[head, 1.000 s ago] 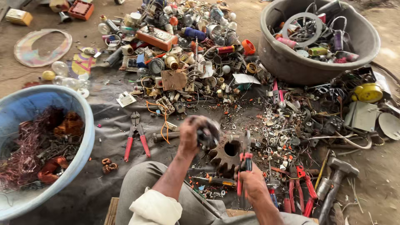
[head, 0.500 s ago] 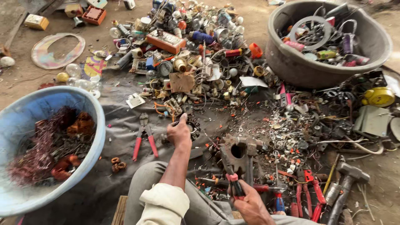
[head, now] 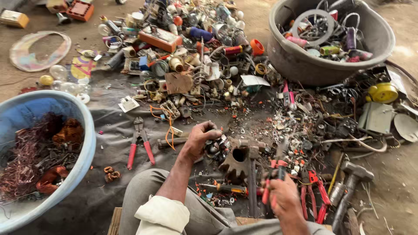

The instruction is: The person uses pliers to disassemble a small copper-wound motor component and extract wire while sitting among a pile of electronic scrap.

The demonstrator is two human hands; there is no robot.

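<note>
Holding the small metal part (head: 216,146) tight in the closed left hand (head: 200,139), just left of the toothed gear (head: 233,163), works best while the right hand (head: 283,198), near the gear's right side, squeezes the red-handled pliers (head: 274,174).

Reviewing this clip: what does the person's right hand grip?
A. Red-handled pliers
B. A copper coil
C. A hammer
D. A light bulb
A. The right hand is closed around the red-handled pliers, held over the rusty gear; the hammer lies untouched to its right on the ground.
</note>
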